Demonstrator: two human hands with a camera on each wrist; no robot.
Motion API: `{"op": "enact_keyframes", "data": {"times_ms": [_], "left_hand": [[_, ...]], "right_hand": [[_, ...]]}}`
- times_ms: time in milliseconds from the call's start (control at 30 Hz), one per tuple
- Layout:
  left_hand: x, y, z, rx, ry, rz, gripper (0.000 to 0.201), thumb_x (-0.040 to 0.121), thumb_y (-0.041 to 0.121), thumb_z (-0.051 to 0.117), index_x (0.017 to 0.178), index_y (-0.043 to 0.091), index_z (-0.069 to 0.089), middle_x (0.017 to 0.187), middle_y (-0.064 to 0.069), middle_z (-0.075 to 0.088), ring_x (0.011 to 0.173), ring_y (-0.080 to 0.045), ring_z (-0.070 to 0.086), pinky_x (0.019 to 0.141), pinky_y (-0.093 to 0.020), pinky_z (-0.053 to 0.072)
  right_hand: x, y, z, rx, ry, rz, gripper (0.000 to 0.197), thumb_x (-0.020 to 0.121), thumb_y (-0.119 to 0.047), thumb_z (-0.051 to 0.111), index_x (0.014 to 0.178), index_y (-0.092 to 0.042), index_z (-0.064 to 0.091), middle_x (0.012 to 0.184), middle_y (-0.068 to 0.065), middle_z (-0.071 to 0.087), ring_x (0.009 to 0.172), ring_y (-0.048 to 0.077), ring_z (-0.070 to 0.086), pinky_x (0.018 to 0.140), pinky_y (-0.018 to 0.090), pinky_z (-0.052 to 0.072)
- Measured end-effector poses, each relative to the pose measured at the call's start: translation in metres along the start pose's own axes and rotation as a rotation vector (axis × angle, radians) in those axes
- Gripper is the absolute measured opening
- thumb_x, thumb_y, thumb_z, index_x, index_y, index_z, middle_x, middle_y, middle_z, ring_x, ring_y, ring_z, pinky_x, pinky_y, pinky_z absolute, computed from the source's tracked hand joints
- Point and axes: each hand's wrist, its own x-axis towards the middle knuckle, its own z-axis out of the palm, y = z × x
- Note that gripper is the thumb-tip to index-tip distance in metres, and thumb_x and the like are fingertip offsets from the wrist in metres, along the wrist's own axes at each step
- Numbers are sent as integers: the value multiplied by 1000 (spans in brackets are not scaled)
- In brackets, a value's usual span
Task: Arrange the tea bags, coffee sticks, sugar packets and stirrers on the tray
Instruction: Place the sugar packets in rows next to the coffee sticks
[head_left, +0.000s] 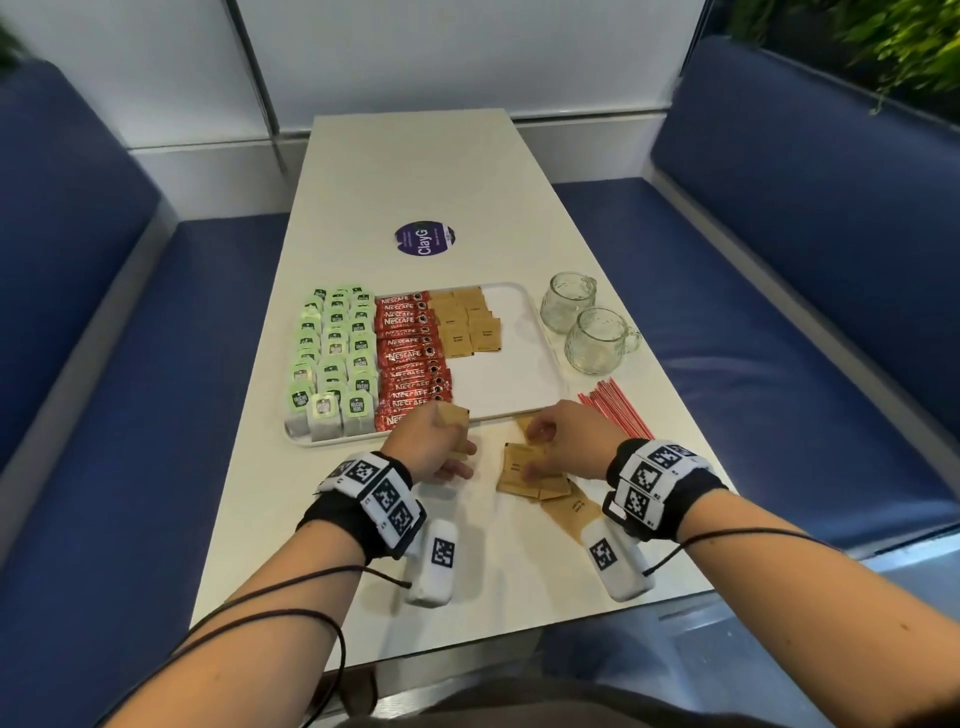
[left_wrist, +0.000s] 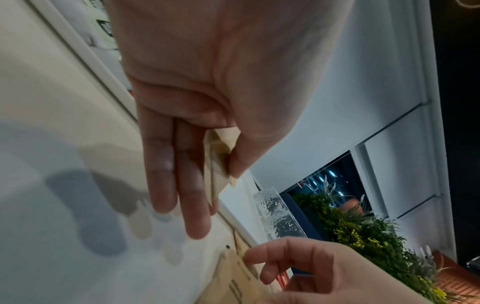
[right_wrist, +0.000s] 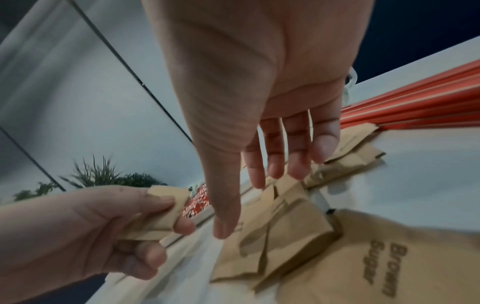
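Observation:
A white tray (head_left: 498, 374) holds rows of green tea bags (head_left: 332, 358), red coffee sticks (head_left: 410, 358) and brown sugar packets (head_left: 467, 327). My left hand (head_left: 441, 436) hovers at the tray's front edge and pinches a few brown sugar packets (left_wrist: 221, 162) between thumb and fingers; the same held packets (right_wrist: 163, 214) show in the right wrist view. My right hand (head_left: 540, 441) reaches with straight fingers (right_wrist: 275, 164) down onto a loose pile of sugar packets (right_wrist: 285, 236) on the table. Red stirrers (head_left: 618, 410) lie just right of that hand.
Two glass mugs (head_left: 566, 301) (head_left: 597, 340) stand right of the tray. A round purple sticker (head_left: 425, 238) lies on the table beyond it. Blue benches (head_left: 779, 312) run along both sides. The tray's right half is bare white.

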Motion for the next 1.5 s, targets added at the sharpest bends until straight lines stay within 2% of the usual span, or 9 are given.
{"op": "enact_keyframes", "data": {"times_ms": [167,300,400,500,633,967,1167,1300,1500], "left_hand": [[-2,-6,-6,1,-38,-45,9,99,13,47,103,18,53,97,-14,73,62,-26,68,62,-34,52],[-2,-9,-10,-57,-61,-92,17,99,6,47,115,11,49,96,-13,71,62,-24,68,59,-32,52],[-4,-12,-12,-114,-75,-110,24,95,2,55,114,13,48,95,-15,70,66,-25,69,65,-39,57],[-3,-14,-18,-72,-126,-79,29,88,6,68,113,9,55,97,-19,72,78,-28,70,81,-48,59],[-2,-13,-25,-126,-215,-56,21,89,3,67,108,7,59,96,-16,74,84,-29,72,84,-42,60],[7,2,-46,-462,-138,43,34,87,-8,62,117,8,63,106,-15,71,95,-28,69,87,-37,59],[24,14,-63,-428,145,109,13,89,11,69,102,9,68,88,-10,75,68,-16,69,68,-30,60],[40,25,-69,-216,156,150,14,87,16,72,99,12,67,91,-8,76,85,-31,73,82,-46,60],[63,41,-71,-99,133,160,17,86,14,74,99,16,63,94,-4,75,80,-22,73,73,-36,61]], "right_hand": [[2,-12,8,-96,0,-17,54,56,-44,89,98,-23,62,97,-6,58,85,14,57,72,31,51],[7,-19,9,-92,7,-82,31,77,-33,77,96,-12,65,96,3,59,84,21,57,73,35,49],[10,-22,7,-34,16,-124,17,90,-30,64,92,-14,69,89,0,63,82,17,58,68,26,45],[12,-33,2,184,91,-124,15,92,-26,63,92,-13,69,82,-4,62,70,7,54,59,17,40],[15,-55,-2,496,144,-128,17,92,-23,65,95,-6,68,68,-5,60,52,3,51,47,13,39],[32,-90,7,1002,168,-94,8,92,-6,62,91,-3,55,76,11,66,59,19,67,59,28,58],[40,-91,11,878,106,-79,10,89,-11,67,89,-3,61,81,9,67,67,14,64,64,25,54],[56,-82,0,829,113,-80,18,87,-16,71,95,-1,66,83,7,68,67,12,62,62,23,52],[87,-70,-18,777,121,-78,10,85,-13,72,91,-7,66,78,7,67,65,12,61,61,23,52]]}}
